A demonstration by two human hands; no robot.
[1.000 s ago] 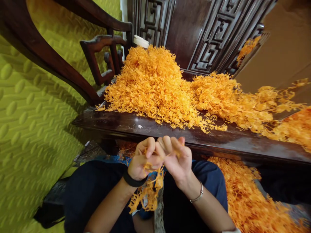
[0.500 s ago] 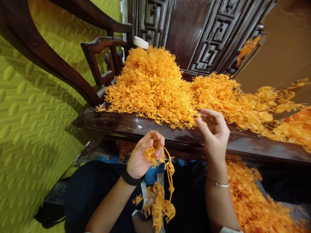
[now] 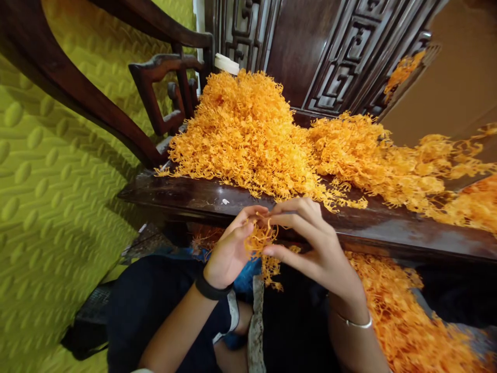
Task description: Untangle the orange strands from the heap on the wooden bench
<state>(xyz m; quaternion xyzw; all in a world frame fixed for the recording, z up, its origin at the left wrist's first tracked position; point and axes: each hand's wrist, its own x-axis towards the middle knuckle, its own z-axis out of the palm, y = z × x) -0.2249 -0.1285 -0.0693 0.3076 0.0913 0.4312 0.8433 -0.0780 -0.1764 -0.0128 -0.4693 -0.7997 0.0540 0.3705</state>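
Observation:
My left hand (image 3: 231, 248), a black band at its wrist, is curled around a small clump of orange stringy plastic pieces (image 3: 261, 239). From the other side, my right hand (image 3: 310, 238) meets it, thumb and fingertips closing on the same clump. Part of the clump dangles below the fingers. Just beyond both hands, a large heap of similar orange pieces (image 3: 244, 134) lies on the dark wooden bench (image 3: 186, 197). The fingers partly cover the strands between them.
Another orange pile (image 3: 357, 150) spreads along the bench to the right. Below the edge at right lies a further mass of orange pieces (image 3: 399, 311). A carved wooden backrest (image 3: 303, 46) and a curved armrest (image 3: 97, 114) border the seat. A white round object (image 3: 227, 64) stands behind the heap.
My right hand has come from the heap's edge to my left hand. The long hanging string of orange pieces has mostly gone from view below. Some pieces now straggle at the heap's right edge.

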